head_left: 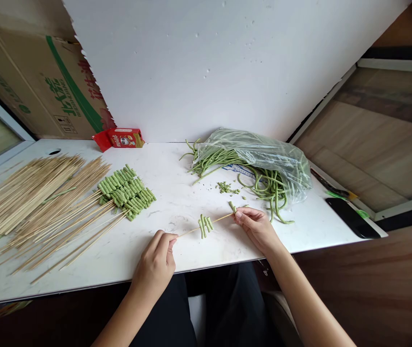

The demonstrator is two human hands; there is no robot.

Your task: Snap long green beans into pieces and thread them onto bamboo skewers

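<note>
A thin bamboo skewer [188,232] runs between my two hands above the table's front edge. My left hand [158,258] is closed around its left end. Several short green bean pieces [205,225] sit threaded side by side along its middle. At the right end, my right hand [256,227] pinches one more bean piece [232,207] at the skewer's tip; whether the tip has gone through it is hidden by the fingers. To the left lies a stack of finished bean skewers [126,192], their bare sticks pointing toward the lower left.
Loose bamboo skewers [35,188] cover the table's left side. Long green beans [223,161] spill from a clear plastic bag [263,147] at the back right, near small bean scraps [226,188]. A red box [128,138], a cardboard box [43,82], a phone [352,218] and a knife [330,184] are around.
</note>
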